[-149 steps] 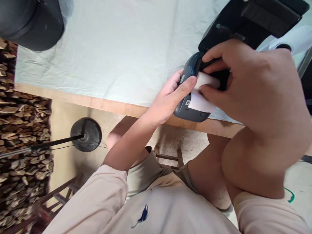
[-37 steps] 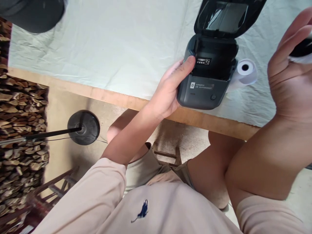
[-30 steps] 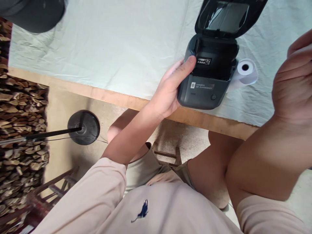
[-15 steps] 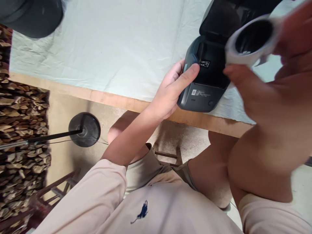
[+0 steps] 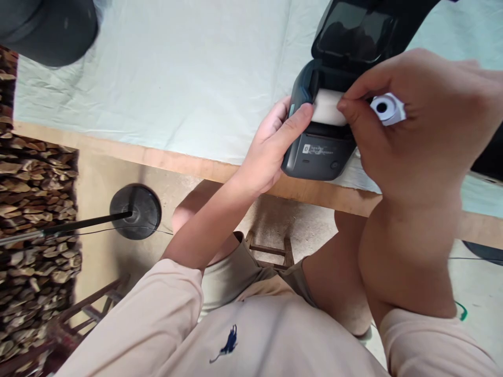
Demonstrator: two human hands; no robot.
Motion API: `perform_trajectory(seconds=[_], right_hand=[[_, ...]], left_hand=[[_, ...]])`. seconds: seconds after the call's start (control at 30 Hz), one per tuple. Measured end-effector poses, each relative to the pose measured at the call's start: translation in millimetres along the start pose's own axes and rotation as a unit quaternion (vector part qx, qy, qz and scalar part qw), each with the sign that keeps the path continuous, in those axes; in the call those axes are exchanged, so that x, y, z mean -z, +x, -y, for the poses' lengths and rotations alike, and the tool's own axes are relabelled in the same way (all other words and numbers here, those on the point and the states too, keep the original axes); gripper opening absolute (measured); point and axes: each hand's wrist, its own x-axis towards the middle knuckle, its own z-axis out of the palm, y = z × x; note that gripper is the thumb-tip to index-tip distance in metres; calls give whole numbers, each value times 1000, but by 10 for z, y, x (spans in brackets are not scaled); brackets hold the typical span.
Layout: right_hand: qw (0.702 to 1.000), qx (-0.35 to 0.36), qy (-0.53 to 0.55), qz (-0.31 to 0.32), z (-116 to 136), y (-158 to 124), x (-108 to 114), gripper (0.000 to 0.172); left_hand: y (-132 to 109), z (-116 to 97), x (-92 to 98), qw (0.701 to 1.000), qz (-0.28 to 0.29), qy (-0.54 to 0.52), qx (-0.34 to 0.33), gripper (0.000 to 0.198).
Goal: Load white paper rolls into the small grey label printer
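Note:
A dark label printer (image 5: 320,159) stands at the table's front edge with its smoky lid (image 5: 356,34) swung up. Around its left side wraps my left hand (image 5: 277,139), thumb over the rim by the compartment. A white paper roll (image 5: 329,107) sits in that compartment. Thumb and forefinger of my right hand (image 5: 412,120) pinch the roll's right end. Behind those fingers, partly hidden, a second white roll (image 5: 385,109) with a dark core shows on the cloth.
A pale cloth (image 5: 176,78) covers the table, whose wooden edge (image 5: 157,152) runs below it. A black cylindrical object (image 5: 51,31) stands far left. On the floor are a round black stand base (image 5: 135,225) and stacked firewood (image 5: 35,193). A dark object (image 5: 491,152) lies at the right.
My right hand has brought the white roll left and down into the printer's compartment. The second roll has come into view. My left hand keeps its hold on the printer.

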Motion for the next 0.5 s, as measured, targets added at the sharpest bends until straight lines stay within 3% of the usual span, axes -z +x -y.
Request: perform_trajectory(seconds=[0.13,0.2,0.27,0.37,0.5], right_hand=[[998,43,6,-33,-36,-20,-22,17],[999,48,12,-8,-53,-13,-29,27],[999,7,-8,47,-53,1,-23,32],[996,-41,-32,67,-24,15,25,20],[999,20,16,42,66,-13,124,12]], left_hand=[[2,-27,1,1000,1,-7,27,13],[1,-24,-6,1000,-1,0,25,12],[1,-7,-14,1000,5,7,14,12],[2,19,-18,1000,4,14,-1,14],[8,15,-2,1000,-11,6,3,13]])
